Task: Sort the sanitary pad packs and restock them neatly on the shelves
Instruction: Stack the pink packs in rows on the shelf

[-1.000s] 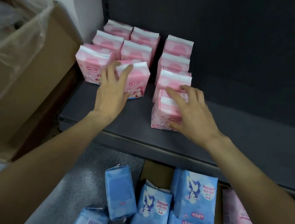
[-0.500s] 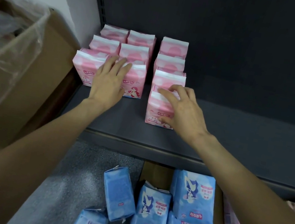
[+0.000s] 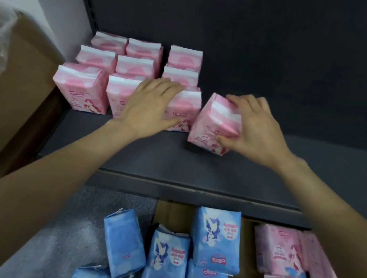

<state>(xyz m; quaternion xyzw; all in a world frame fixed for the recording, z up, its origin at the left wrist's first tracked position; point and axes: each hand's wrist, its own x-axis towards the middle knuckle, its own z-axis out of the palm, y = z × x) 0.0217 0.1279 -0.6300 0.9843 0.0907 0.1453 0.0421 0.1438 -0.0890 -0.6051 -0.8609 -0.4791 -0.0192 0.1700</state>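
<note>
Several pink pad packs (image 3: 81, 89) stand in three rows at the left end of the dark shelf (image 3: 197, 165). My left hand (image 3: 152, 104) lies flat with straight fingers across the front packs of the middle and third rows. My right hand (image 3: 253, 129) grips one pink pack (image 3: 209, 124), tilted, just right of the third row. Its fingers curl over the top and its thumb presses the front face.
A big cardboard box (image 3: 6, 95) lined with clear plastic stands at the left of the shelf. On the floor below lie several blue packs (image 3: 166, 258) and more pink packs (image 3: 284, 254). The right part of the shelf is bare.
My right hand has pulled the front pack of the third row out to the right and tilted it. My left hand slid right, from the middle row's front pack across to the third row.
</note>
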